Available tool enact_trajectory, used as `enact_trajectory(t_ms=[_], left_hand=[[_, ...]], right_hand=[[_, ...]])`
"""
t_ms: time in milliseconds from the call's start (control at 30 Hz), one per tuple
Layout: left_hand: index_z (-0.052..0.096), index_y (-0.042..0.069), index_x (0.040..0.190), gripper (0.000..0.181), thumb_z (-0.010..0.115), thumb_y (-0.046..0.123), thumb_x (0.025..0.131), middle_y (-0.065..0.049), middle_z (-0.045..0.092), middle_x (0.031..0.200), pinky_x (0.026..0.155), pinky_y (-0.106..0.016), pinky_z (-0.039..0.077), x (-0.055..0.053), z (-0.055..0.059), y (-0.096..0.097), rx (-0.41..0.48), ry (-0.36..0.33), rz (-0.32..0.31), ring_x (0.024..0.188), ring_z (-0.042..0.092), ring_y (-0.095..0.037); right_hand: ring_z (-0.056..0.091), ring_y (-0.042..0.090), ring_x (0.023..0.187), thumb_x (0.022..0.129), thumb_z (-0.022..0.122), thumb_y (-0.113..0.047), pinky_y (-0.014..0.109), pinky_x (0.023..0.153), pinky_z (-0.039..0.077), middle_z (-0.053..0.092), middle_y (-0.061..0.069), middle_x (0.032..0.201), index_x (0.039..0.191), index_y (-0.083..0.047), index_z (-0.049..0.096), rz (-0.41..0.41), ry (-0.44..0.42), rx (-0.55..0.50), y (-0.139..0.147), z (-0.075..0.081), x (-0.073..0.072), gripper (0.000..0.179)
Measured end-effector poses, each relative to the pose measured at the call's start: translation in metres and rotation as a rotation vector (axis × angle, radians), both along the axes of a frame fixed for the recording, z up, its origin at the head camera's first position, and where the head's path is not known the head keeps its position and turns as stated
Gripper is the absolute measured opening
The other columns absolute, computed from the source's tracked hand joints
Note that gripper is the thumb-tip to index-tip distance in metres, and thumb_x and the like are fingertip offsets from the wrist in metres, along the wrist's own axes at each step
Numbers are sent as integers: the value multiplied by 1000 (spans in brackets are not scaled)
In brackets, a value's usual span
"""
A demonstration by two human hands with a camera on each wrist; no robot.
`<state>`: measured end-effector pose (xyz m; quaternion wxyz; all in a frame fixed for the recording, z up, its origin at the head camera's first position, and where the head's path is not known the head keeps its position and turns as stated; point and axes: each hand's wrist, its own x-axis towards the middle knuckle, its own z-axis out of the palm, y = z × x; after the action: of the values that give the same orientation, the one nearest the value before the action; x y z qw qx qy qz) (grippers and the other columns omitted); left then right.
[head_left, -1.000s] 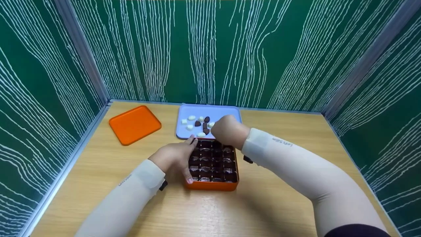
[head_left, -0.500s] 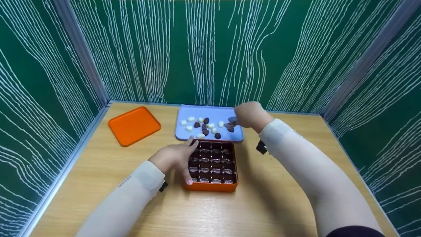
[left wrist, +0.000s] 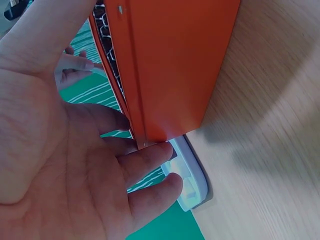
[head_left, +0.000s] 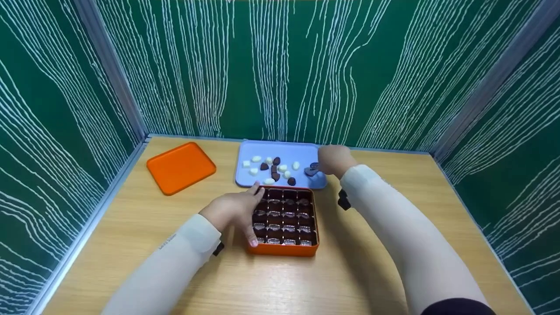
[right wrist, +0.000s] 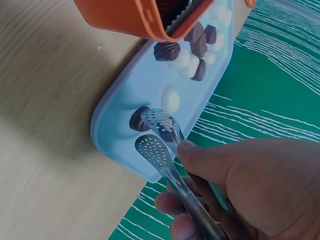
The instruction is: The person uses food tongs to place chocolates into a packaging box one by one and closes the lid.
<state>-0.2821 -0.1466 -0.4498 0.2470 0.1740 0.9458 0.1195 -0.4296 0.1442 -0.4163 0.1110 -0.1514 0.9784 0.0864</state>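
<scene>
My left hand (head_left: 232,212) holds the left side of an orange box (head_left: 284,250), thumb at the near corner and fingers at the far one. Dark brown compartments fill the box. In the left wrist view its fingertips (left wrist: 162,150) touch the box's corner. My right hand (head_left: 336,159) grips metal tongs (right wrist: 155,150) with perforated ends. Those ends stand apart over the pale blue tray (right wrist: 112,100), close to a dark chocolate (right wrist: 137,119) that they partly cover. A white chocolate (right wrist: 170,99) lies beside it. Whether the tongs touch the dark chocolate I cannot tell.
Several white and dark chocolates (head_left: 274,168) lie grouped on the tray's left and middle. An orange lid (head_left: 181,168) rests on the wooden table (head_left: 271,288) at the back left. Green panels (head_left: 271,70) with white lines enclose the table's back and sides.
My right hand has moved from over the box's far edge to the tray's right end, uncovering more chocolates and, lately, shifting slightly. My left hand stays on the box.
</scene>
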Motion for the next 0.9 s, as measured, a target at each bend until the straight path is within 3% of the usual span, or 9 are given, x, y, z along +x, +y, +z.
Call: enact_trajectory(t_ms=[200,367,500,700,900], left_hand=[[6,17,184,163,109,51,62,-5,-15,192,139,-59,37,1,2,0,11,-14,5,174,25,-44],[6,18,184,163,109,50,62,-5,-14,192,139,-60,36,0,2,-2,17,-16,16,174,26,-46],[6,18,184,163,109,51,61,-4,-14,192,139,-60,35,0,1,-2,25,-13,9,174,26,-46],[5,20,184,163,109,52,62,-2,-15,192,138,-61,37,-1,-1,-2,25,-19,11,174,26,-45],[-2,18,184,169,110,51,62,-6,-14,192,138,-59,39,-1,-3,-4,44,-11,10,173,29,-44]], right_hand=[[65,26,84,107,66,-18,39,75,57,75,12,97,106,-4,77,-3,-1,-10,-1,-4,-2,18],[65,25,84,107,72,-24,41,78,59,75,11,96,102,-4,77,19,-6,-27,3,-4,-2,22],[66,26,85,109,75,-38,39,77,59,76,11,96,106,-3,79,13,-4,-19,6,3,2,35],[67,26,82,111,74,-38,39,75,61,76,10,94,105,-4,79,73,57,15,-4,26,22,34],[63,21,72,107,79,-39,40,70,63,72,3,81,91,-10,76,258,111,58,-29,53,54,33]])
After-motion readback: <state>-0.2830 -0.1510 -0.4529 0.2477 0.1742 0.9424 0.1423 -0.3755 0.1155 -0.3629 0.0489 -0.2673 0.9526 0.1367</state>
